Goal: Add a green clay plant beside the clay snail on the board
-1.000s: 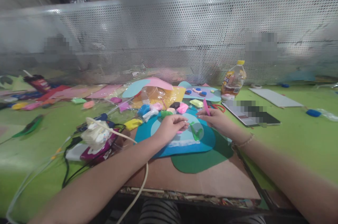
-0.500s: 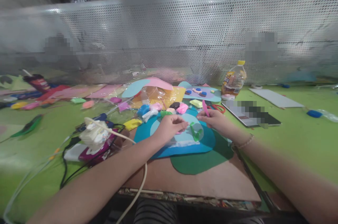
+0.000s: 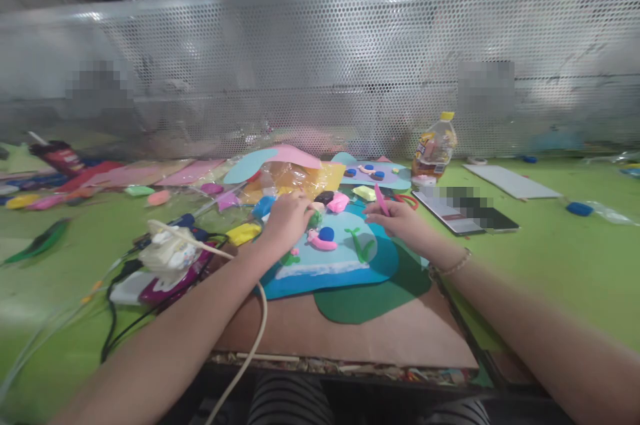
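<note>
A blue foam sheet lies on brown cardboard, with a light blue patch holding a pink-and-blue clay snail and a green clay sprig. My left hand reaches to the far edge of the sheet, fingers curled down among the lumps of coloured clay there; what they touch is hidden. My right hand rests at the sheet's right edge, closed round a pink tool.
A perforated metal screen closes the back of the green table. A glue gun with cables lies at left. Foam sheets, a bottle, a dark tablet and red scissors lie behind.
My left hand left the light blue patch and moved up and left to the clay lumps, uncovering the snail. The right hand shifted slightly left with the pink tool.
</note>
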`<action>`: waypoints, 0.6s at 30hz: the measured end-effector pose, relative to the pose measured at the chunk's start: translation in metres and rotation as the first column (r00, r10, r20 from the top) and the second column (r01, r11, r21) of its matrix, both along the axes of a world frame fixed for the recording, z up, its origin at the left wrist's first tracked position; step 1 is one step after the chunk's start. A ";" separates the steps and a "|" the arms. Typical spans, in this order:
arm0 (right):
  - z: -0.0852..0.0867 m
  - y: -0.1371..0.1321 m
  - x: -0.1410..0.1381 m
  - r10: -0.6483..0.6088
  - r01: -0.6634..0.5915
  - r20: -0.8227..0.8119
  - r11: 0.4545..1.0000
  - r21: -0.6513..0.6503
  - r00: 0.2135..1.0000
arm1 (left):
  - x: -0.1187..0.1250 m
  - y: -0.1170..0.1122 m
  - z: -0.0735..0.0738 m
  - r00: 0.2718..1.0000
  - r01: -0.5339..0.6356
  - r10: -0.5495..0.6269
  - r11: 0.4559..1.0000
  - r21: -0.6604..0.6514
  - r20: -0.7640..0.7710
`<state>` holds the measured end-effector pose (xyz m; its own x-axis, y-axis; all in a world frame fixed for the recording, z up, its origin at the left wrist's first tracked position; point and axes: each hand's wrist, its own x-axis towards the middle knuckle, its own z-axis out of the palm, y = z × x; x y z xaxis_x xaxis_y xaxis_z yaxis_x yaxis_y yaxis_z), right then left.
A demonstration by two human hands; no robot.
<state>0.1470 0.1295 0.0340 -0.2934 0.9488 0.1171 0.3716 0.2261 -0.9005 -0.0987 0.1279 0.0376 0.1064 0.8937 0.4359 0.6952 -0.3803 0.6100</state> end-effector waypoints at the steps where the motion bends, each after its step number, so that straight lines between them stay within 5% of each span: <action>1: 0.000 -0.001 -0.001 0.009 -0.009 0.011 1.000 0.004 1.000 | -0.004 0.003 -0.002 0.999 -0.010 0.011 1.000 0.011 -0.052; 10: 0.006 -0.007 -0.005 -0.008 0.007 0.065 1.000 0.021 0.998 | -0.010 0.013 -0.015 0.945 0.133 -0.131 0.991 -0.013 -0.300; 18: 0.003 -0.008 -0.006 -0.067 0.034 0.130 0.968 0.247 0.989 | -0.010 0.011 -0.006 0.931 0.236 -0.184 0.962 0.137 -0.314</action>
<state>0.1407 0.1213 0.0367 -0.2751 0.9106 0.3086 0.5034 0.4099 -0.7606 -0.1086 0.1386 0.0320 0.4310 0.7523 0.4983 0.7266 -0.6168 0.3027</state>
